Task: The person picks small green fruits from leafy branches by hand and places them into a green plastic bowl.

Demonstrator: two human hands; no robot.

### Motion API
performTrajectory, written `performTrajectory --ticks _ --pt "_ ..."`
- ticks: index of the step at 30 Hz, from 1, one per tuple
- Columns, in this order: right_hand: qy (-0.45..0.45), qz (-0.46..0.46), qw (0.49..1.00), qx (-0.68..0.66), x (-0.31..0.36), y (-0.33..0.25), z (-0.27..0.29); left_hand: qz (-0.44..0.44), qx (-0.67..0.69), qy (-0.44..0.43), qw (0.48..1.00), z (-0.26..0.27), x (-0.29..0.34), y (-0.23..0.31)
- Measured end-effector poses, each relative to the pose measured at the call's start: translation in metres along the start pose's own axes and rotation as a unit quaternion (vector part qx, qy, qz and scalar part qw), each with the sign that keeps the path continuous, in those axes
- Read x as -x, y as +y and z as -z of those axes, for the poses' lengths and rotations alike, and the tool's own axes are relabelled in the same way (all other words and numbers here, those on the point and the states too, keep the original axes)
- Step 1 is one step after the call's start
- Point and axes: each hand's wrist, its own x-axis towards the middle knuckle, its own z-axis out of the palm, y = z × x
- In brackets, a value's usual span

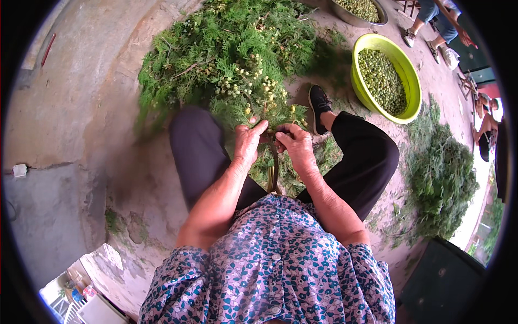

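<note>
The fingers of the left hand (247, 141) are curled round a leafy green branch (253, 102) just below its clusters of small pale seed cones, thumb up against the foliage. The right hand (295, 146) sits just beside it, fingers pinched together on the same branch where the twigs meet; whether a cone is caught between the fingertips is hidden by the greenery. The branch rises from between the person's knees, its woody stem (273, 175) running down toward the flowered blouse (275, 270).

Past the hands, a big heap of cut green boughs (216, 48) lies on the concrete ground (70, 108), touching the held branch. To the right stands a yellow-green basin (413, 81) filled with small green cones, near the person's black shoe (319, 105). A metal bowl (350, 17) of the same cones sits further back. Another pile of greenery (440, 178) lies on the right, and another person's legs (431, 16) show at the top edge.
</note>
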Motion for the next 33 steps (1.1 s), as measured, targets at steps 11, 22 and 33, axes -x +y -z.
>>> performTrajectory --ticks 11,22,33 --pt "0.064 0.204 0.922 0.322 -0.017 0.015 -0.011 -0.024 -0.05 -0.018 0.998 0.0 -0.006 -0.01" --pt "-0.053 -0.019 0.992 -0.114 -0.012 0.006 0.016 -0.001 -0.083 -0.006 0.997 -0.006 0.002 -0.002" --pt "-0.031 0.056 0.982 -0.178 0.003 -0.037 0.002 -0.102 -0.181 -0.051 0.977 -0.012 0.014 0.013"
